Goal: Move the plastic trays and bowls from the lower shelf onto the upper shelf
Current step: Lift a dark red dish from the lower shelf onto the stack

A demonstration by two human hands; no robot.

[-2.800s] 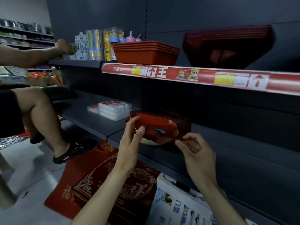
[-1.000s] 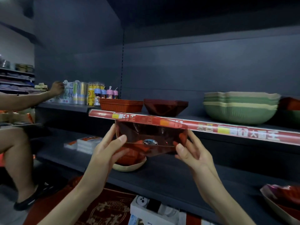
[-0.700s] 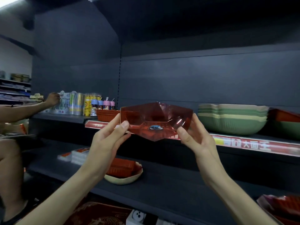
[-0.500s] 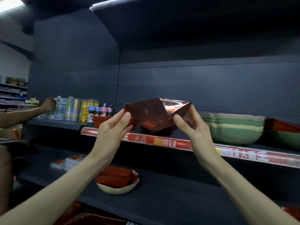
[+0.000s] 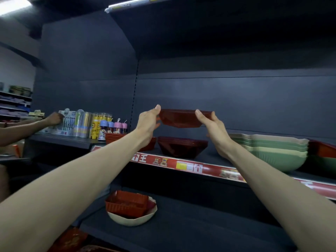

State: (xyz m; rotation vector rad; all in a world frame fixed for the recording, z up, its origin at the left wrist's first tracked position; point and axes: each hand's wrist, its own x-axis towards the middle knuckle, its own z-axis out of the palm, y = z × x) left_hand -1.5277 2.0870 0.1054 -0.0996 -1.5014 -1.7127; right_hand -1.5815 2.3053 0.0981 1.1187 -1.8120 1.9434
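I hold a translucent dark red faceted bowl [image 5: 179,118] level in the air with both hands, my left hand [image 5: 148,122] on its left rim and my right hand [image 5: 211,127] on its right rim. It hangs right above a stack of matching dark red bowls [image 5: 181,147] on the upper shelf [image 5: 209,159]. On the lower shelf [image 5: 190,224] a cream bowl [image 5: 131,218] holds a red ribbed tray [image 5: 126,202].
The upper shelf also carries orange-red trays [image 5: 114,138] at the left, a stack of green and cream bowls [image 5: 276,151] at the right and a red tray [image 5: 323,149] at the far right. Another person's hand [image 5: 53,118] reaches toward bottles and packs [image 5: 85,124] at the left.
Both hands lifted the red bowl from the lower shelf, past the red price strip, turned it level and moved it back over the stack of matching bowls.
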